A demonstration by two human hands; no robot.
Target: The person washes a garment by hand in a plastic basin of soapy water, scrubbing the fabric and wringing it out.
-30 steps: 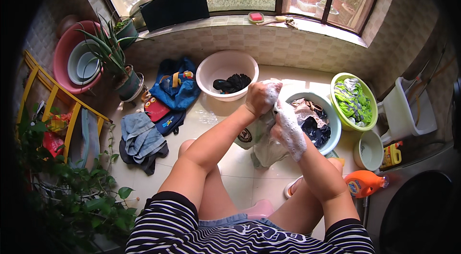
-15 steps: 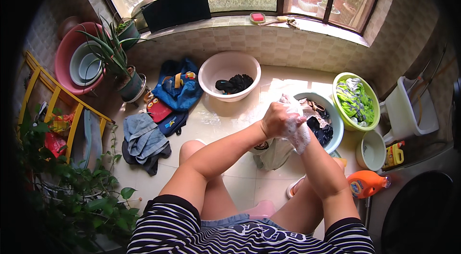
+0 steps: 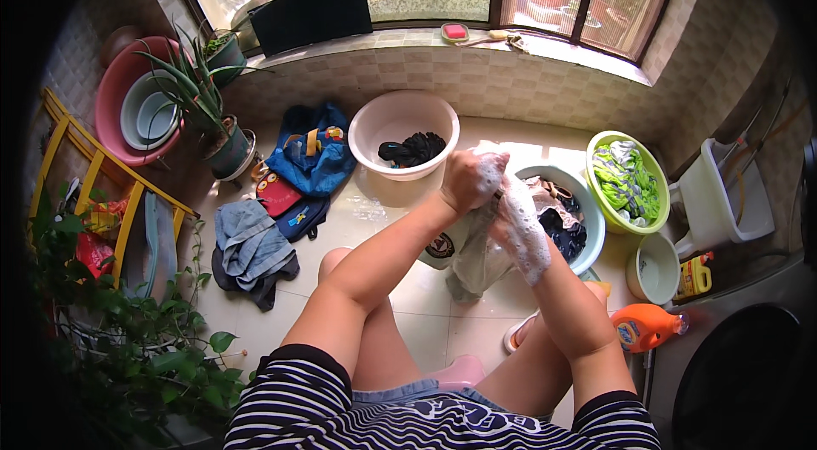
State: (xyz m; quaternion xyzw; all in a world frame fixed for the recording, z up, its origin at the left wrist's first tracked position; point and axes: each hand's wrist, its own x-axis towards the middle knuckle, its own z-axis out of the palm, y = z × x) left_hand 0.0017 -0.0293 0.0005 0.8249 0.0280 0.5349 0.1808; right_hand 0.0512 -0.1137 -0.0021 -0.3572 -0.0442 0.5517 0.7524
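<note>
A wet grey-beige garment (image 3: pixel 478 264) with a round dark patch hangs from my two raised hands, its lower part over the tiled floor. My left hand (image 3: pixel 473 181) is closed in a fist around its upper part, with suds on the knuckles. Close beside it, my right hand (image 3: pixel 516 217) is closed on the same cloth, and thick foam covers this hand and wrist. Just right of my hands stands a pale blue basin (image 3: pixel 599 224) holding dark and pinkish clothes (image 3: pixel 563 229). The fingertips are partly hidden by foam and cloth.
A pale pink basin (image 3: pixel 361 139) holds black clothing. At right are a green basin (image 3: pixel 660 186), a small pale tub (image 3: pixel 634 275), an orange detergent bottle (image 3: pixel 648 329) and a yellow bottle (image 3: pixel 695 277). Clothes (image 3: pixel 254 237) and a blue bag (image 3: pixel 319 162) lie left, near potted plants (image 3: pixel 228 148).
Both hands have shifted slightly left and moved a little apart. More of the garment shows between and below them, and its round dark patch has come further into sight.
</note>
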